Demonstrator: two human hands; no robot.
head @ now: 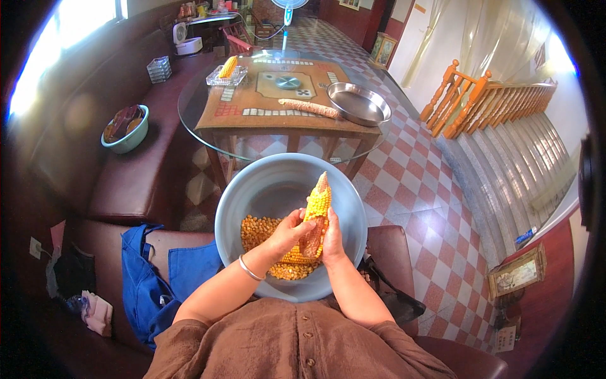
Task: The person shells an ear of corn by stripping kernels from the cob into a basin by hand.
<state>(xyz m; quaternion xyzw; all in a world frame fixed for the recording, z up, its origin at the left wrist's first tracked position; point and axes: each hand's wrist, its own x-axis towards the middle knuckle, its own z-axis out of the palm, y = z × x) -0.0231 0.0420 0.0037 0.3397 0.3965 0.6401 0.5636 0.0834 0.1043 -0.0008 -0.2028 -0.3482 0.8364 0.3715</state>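
A partly shelled ear of dried corn [318,203] stands tilted, tip away from me, over a large grey-blue plastic basin [350,189]. Its lower part shows bare reddish cob, while yellow kernels cover much of the upper part. My right hand [333,237] grips it from the right side. My left hand [289,232], with a silver bangle on its wrist, presses its thumb on the bare part of the cob; some of its fingers are hidden behind the ear. Loose corn kernels [255,230] lie in the basin, and more yellow corn shows below the hands.
Beyond the basin, a round glass-topped table [189,125] bears a bare corncob [310,108], a steel pan [362,102] and an ear of corn [228,67] on a glass ashtray [213,78]. Blue cloth [147,284] lies left on the seat. A green bowl [130,139] stands farther left.
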